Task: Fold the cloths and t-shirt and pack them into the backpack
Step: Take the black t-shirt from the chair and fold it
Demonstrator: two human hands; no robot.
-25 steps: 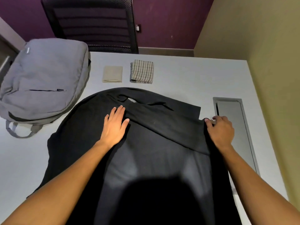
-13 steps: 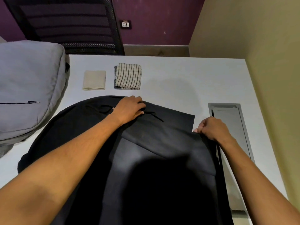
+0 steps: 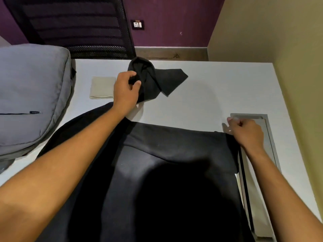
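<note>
Closed grey backpack (image 3: 29, 95) lies beside the black t-shirt (image 3: 166, 163).

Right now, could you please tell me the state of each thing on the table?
T-shirt: part folded, one piece lifted.
Left hand: grips the lifted piece.
Right hand: pinches the shirt's right edge.
Beige cloth: folded flat.
Backpack: lying flat, front pocket zipped.
</note>
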